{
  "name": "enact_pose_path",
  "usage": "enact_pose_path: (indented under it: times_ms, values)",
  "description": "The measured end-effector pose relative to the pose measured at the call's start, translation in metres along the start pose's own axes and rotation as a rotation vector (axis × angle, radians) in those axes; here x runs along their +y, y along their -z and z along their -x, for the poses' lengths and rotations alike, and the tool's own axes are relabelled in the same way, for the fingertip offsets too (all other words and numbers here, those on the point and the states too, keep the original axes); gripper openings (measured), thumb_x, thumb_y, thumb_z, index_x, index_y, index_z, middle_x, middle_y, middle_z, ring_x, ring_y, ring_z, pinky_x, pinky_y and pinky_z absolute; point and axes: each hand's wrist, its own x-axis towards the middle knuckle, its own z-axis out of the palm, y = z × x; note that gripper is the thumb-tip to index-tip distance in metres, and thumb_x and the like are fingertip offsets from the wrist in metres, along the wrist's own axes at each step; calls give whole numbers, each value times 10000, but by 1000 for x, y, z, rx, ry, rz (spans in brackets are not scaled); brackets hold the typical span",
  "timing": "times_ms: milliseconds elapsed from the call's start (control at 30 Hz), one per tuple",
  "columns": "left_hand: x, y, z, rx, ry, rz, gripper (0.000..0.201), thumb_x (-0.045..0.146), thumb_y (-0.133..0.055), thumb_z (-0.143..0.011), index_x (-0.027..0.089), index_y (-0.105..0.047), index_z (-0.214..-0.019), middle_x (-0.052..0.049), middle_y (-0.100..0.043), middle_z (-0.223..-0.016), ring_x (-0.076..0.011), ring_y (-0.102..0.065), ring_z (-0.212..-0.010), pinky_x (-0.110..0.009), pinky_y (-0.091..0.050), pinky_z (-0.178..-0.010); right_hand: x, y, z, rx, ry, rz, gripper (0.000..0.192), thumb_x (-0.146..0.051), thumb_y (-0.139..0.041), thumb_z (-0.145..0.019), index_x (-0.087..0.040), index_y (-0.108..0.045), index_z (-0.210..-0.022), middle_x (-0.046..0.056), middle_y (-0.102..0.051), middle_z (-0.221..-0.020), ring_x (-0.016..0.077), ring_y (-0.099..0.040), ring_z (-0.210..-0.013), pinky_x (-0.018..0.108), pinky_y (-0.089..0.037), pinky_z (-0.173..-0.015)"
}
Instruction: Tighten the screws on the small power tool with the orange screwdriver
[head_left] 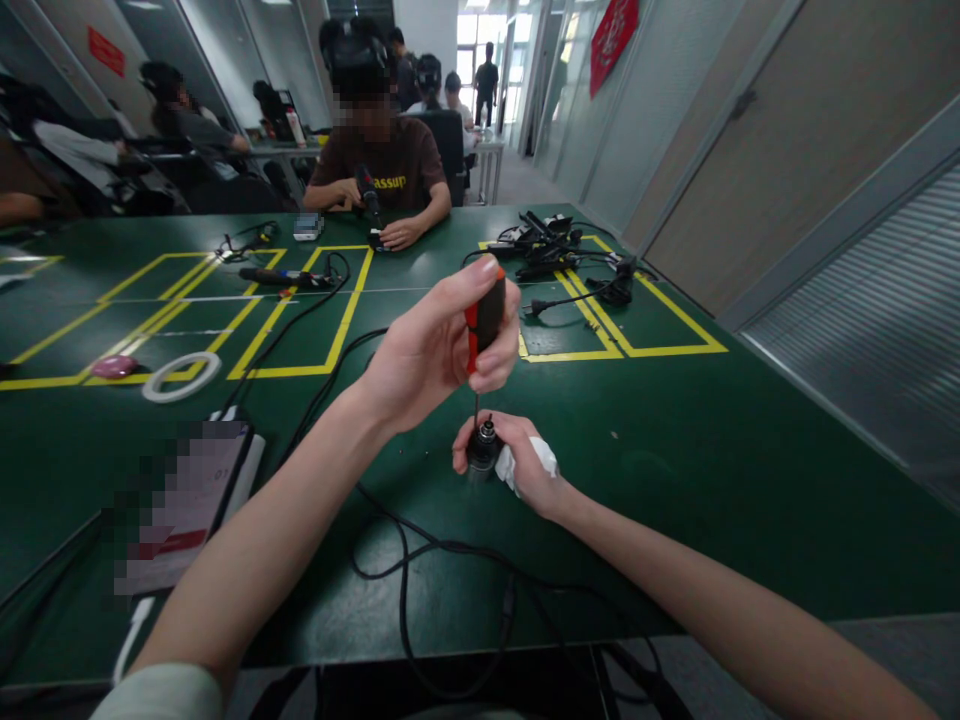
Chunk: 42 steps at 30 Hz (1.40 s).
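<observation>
My left hand (431,345) is wrapped round the red and black handle of a screwdriver (491,315), which points down. The thin shaft reaches the top rim of a dark cylindrical part (482,452); whether the tip sits in a screw is too small to tell. With its fingers curled round that part, my right hand (529,470) keeps it upright on the green table. A crumpled white tissue (544,457) is tucked against the right palm. Two tiny dark specks, perhaps screws, lie left of the part.
Black cables (450,545) loop across the green table (675,500) near me. A phone (187,500) lies at left, near a white tape ring (181,377) and pink object (114,367). Farther back are a corded tool (281,277), a pile of black cords (547,240) and a co-worker (382,160).
</observation>
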Motion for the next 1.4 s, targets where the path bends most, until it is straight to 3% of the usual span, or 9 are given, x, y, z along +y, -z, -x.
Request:
enact_pose_path:
  times_ms: [167,367,567,800,900,1033,1233,1400]
  values:
    - [6,1,1,8,-39,11,501,583,-544,-970,173,-529,-682,26,-477,-520,-88,-480,-431,-200,-416,-438,2,1,0,-2,-5,-21,438,-542,-569,-940,-154,-727,-810,66,-709,-682,193,-633,-626,329,-529,-656]
    - [15,-2,4,41,-153,-5,401,396,-517,-986,141,-579,-682,20,-469,-500,-64,-418,-387,-176,-372,-415,4,1,0,8,-49,-43,530,-639,-580,-930,-144,-735,-819,71,-722,-690,191,-648,-632,327,-533,-664]
    - [17,-3,5,86,-132,20,532,373,-363,-1064,153,-508,-602,19,-408,-492,-58,-417,-388,-157,-386,-413,8,3,-2,21,-94,-92,545,-663,-605,-917,-149,-731,-786,65,-716,-661,190,-653,-624,320,-530,-646]
    - [16,-5,2,66,-142,27,458,248,-268,-1019,152,-500,-636,-1,-469,-548,-78,-492,-442,-176,-431,-463,15,4,-4,28,-141,-101,529,-629,-609,-913,-151,-709,-708,51,-672,-565,177,-618,-552,298,-489,-595]
    - [15,-5,4,41,-150,17,363,287,-339,-1000,166,-483,-689,-1,-521,-588,-91,-534,-459,-190,-442,-477,18,5,-5,31,-149,-94,528,-627,-596,-914,-158,-694,-692,45,-658,-551,169,-592,-526,293,-472,-578]
    - [14,-4,6,7,-163,-25,284,375,-552,-949,187,-469,-754,40,-496,-566,-60,-439,-397,-171,-385,-434,20,7,-4,31,-154,-91,523,-622,-578,-919,-160,-688,-700,47,-652,-555,170,-585,-526,294,-465,-574]
    - [15,-3,4,26,-100,14,440,419,-416,-1028,163,-540,-693,14,-446,-518,-85,-469,-436,-187,-425,-453,20,7,-5,31,-138,-66,509,-599,-576,-909,-157,-701,-689,55,-656,-558,177,-582,-538,305,-471,-587]
    - [14,-3,2,29,-73,56,413,395,-462,-1012,162,-540,-681,0,-516,-569,-96,-527,-493,-198,-470,-485,22,7,-5,50,-151,-72,514,-615,-588,-897,-164,-699,-678,53,-651,-542,192,-613,-569,297,-472,-585]
